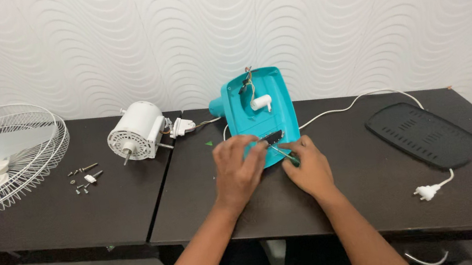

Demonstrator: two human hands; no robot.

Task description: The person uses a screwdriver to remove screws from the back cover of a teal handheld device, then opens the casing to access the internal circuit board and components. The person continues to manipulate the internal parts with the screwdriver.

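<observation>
On 2 dark tables (376,181), a teal fan base (260,108) lies open-side up, exposing its inside. Left hand (240,171) curls over a black switch block (271,139), steadying it; right hand (308,165) pinches a green-handled screwdriver (283,154). Motor (137,131) and screws (84,177) sit left.

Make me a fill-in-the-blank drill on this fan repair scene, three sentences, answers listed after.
1. Both hands, the left hand and the right hand, rest on the fan base, whose colour is ____.
2. The white motor lies to the ____ of the fan base.
3. The black cover plate lies on the ____ side of the table.

Missing words: teal; left; right
</observation>
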